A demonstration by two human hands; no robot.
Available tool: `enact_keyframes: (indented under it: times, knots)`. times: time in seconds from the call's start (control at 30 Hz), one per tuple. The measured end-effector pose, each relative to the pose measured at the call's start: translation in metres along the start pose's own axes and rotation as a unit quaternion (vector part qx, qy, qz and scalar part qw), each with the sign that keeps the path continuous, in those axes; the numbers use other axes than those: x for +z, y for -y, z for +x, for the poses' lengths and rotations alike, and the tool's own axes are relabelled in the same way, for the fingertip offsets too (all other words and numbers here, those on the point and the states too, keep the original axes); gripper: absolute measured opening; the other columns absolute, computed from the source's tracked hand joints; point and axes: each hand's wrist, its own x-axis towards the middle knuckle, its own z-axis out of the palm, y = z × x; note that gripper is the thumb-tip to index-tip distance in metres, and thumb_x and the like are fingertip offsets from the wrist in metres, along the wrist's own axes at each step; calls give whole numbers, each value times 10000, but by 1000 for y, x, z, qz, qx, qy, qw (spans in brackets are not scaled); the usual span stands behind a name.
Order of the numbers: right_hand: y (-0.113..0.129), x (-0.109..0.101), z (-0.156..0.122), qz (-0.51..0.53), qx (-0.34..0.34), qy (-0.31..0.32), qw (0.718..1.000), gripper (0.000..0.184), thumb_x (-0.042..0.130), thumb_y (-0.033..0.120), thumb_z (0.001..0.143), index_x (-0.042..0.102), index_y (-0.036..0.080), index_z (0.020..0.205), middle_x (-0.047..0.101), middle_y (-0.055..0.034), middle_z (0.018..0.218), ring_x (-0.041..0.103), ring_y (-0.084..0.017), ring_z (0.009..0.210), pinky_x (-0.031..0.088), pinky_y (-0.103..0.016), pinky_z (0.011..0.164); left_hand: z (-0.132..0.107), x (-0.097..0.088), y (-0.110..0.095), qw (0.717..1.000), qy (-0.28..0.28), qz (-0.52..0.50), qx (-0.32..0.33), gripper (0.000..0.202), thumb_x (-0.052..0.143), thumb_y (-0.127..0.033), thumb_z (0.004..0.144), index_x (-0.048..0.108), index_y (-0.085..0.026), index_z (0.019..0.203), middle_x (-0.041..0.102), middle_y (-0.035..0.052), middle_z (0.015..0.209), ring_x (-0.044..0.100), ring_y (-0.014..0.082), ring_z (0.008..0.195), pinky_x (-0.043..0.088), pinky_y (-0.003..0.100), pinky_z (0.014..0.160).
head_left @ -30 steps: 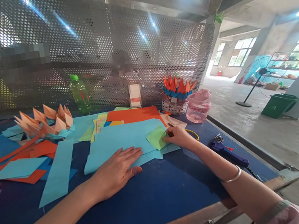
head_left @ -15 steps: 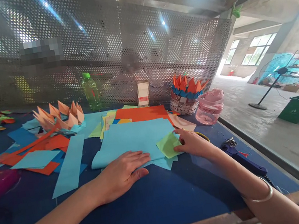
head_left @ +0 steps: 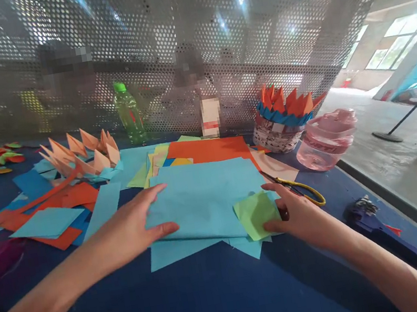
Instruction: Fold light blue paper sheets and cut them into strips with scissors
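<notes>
While coloured paper crowds the dark blue surface, a perforated metal screen stands behind it.
The open left hand lies on a sky-blue sheet mid-surface; the curled right hand touches a green paper square, grip unclear, near yellow-handled scissors.

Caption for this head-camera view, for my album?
Left hand on blue paper, right hand on a green square, beside yellow-handled scissors.
</notes>
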Motion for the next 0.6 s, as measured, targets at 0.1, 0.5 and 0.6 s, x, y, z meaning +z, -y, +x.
enact_keyframes:
  times: [0.1, 0.5, 0.6]
  knots:
    - [4, -1, -3, -22, 0, -3, 1000, 691, 627, 308, 730, 347, 257, 1360, 578, 62, 645, 575, -182, 611, 386, -291, 593, 1, -7, 0, 997, 36, -20, -61, 866, 531, -707, 737, 344, -246, 1446, 564, 143, 1347, 646, 342, 1047, 545, 415, 809]
    - [-8, 2, -3, -42, 9, 3, 999, 705, 579, 347, 773, 305, 228, 1412, 498, 84, 568, 510, -158, 527, 380, -269, 544, -11, -5, 2, 993, -1, 95, -76, 936, 574, -677, 714, 277, -196, 1460, 525, 143, 1310, 593, 349, 1074, 479, 453, 892]
    - [-10, 3, -4, -39, 3, 1, 999, 712, 578, 340, 764, 316, 216, 1415, 521, 76, 576, 521, -161, 521, 400, -269, 536, -10, -8, 3, 994, 14, 66, -82, 921, 589, -675, 700, 283, -232, 1448, 499, 129, 1331, 595, 333, 1059, 503, 421, 847]
